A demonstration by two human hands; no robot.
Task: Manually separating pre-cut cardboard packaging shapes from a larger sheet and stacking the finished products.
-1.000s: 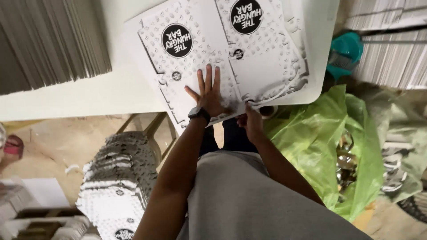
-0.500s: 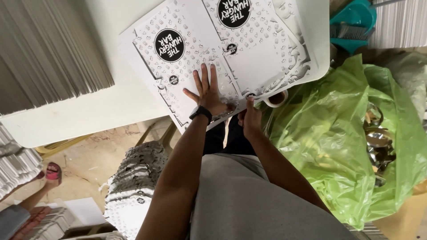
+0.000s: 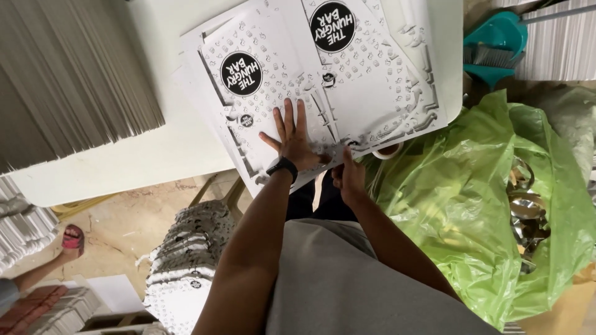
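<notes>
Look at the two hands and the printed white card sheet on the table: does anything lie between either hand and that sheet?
Nothing visible does. The left hand lies flat, fingers spread, directly on the printed card sheet. The right hand pinches the sheet's near edge at the white table rim. A roll of tape sits beside it, not between.

Flat white printed cardboard sheet (image 3: 323, 80) on table

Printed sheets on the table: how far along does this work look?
Done: a pile of printed pieces on the floor. In hand: left hand flat on the top sheet, right hand at its near edge. Left: that sheet stack, plus another stack on the table.
</notes>
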